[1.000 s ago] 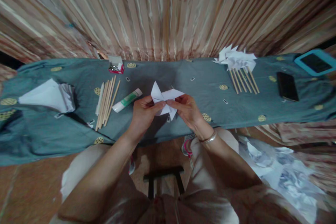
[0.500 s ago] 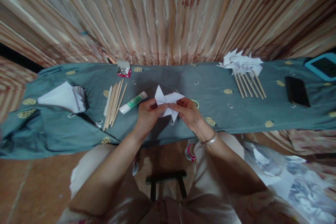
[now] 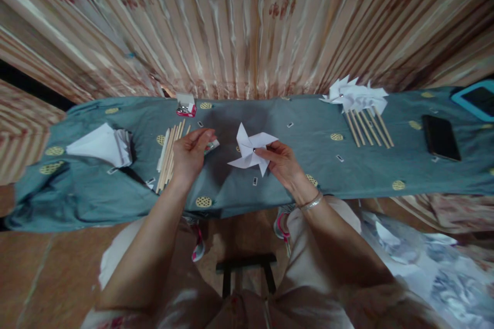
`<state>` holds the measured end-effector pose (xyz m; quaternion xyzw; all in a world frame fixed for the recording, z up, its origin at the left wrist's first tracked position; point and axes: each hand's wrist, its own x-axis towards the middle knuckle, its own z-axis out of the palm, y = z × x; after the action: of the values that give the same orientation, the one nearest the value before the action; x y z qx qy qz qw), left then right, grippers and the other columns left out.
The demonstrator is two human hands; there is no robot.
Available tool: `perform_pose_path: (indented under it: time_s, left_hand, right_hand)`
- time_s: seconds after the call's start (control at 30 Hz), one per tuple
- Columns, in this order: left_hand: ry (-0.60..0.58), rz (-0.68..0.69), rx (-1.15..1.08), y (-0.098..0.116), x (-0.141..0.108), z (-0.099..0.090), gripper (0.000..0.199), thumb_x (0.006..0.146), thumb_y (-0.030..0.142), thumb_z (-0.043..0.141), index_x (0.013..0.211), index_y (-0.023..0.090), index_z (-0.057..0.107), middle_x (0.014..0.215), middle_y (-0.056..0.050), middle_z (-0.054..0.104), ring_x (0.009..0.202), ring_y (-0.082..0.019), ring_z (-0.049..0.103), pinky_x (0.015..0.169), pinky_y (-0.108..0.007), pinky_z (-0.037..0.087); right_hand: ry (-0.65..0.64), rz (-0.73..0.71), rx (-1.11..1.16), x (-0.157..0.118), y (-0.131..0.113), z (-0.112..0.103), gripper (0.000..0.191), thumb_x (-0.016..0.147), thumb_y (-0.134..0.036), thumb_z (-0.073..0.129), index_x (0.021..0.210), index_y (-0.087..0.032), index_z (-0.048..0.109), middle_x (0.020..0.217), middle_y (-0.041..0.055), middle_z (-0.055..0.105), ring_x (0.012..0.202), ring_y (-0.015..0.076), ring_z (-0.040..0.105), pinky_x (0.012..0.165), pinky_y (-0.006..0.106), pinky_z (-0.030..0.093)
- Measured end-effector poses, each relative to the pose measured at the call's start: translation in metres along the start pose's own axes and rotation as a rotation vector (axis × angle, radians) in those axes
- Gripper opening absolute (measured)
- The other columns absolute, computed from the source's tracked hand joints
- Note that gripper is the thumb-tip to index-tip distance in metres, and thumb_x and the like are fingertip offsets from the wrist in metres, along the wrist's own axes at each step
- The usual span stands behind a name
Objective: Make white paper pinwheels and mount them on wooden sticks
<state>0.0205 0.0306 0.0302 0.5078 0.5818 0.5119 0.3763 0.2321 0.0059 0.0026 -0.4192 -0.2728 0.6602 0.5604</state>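
"How are the fingers?"
"I have the right hand pinching the paper pinwheel above the cloth, thumb at its centre pin. The left hand curls its fingers nearly together; I can't tell whether they hold anything."
"Counts?"
"One pinwheel in hand, four blades; one phone."
"Pointing?"
"Blades go far, right, near and left; I see neither axis much longer."
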Motion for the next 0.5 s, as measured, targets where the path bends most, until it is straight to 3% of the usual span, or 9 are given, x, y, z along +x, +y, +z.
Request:
perform_pose_path:
  time_s: [0.1,0.23,0.37,0.5]
  left_hand:
    - [0.074,0.066,0.387,-0.012,0.024,-0.027,0.023,0.074,0.027,0.068,0.092,0.015,0.077,0.090,-0.006,0.076,0.076,-0.018,0.067,0.074,-0.028,0.051]
    - [0.053,-0.020,0.786,-0.026,0.040,-0.055,0.027,0.076,0.025,0.066,0.099,0.015,0.077,0.094,-0.008,0.077,0.082,-0.023,0.070,0.079,-0.030,0.050]
    - [-0.007,-0.087,0.956,-0.034,0.041,-0.065,0.025,0.077,0.029,0.066,0.097,0.017,0.076,0.090,-0.008,0.078,0.088,-0.027,0.071,0.080,-0.031,0.049]
    - [-0.027,-0.040,1.010,-0.042,0.042,-0.066,0.021,0.076,0.028,0.067,0.092,0.018,0.076,0.089,-0.009,0.077,0.087,-0.028,0.071,0.078,-0.032,0.048]
  right_hand:
    - [-0.011,0.005,0.001,0.001,0.000,-0.001,0.031,0.048,-0.024,0.094,0.070,-0.021,0.072,0.074,-0.0024,0.075,0.067,0.0125,0.067,0.072,0.028,0.055]
    - [-0.023,0.025,0.005,-0.001,-0.005,-0.001,0.031,0.049,-0.024,0.093,0.073,-0.021,0.074,0.075,-0.0025,0.076,0.068,0.0127,0.067,0.072,0.028,0.055]
    - [-0.022,0.027,0.005,-0.002,-0.010,0.000,0.030,0.047,-0.025,0.093,0.069,-0.022,0.073,0.073,-0.0035,0.076,0.066,0.0120,0.067,0.069,0.027,0.055]
    - [-0.026,0.028,0.012,-0.003,-0.012,0.001,0.032,0.045,-0.027,0.094,0.067,-0.022,0.072,0.071,-0.0043,0.075,0.065,0.0115,0.067,0.068,0.026,0.055]
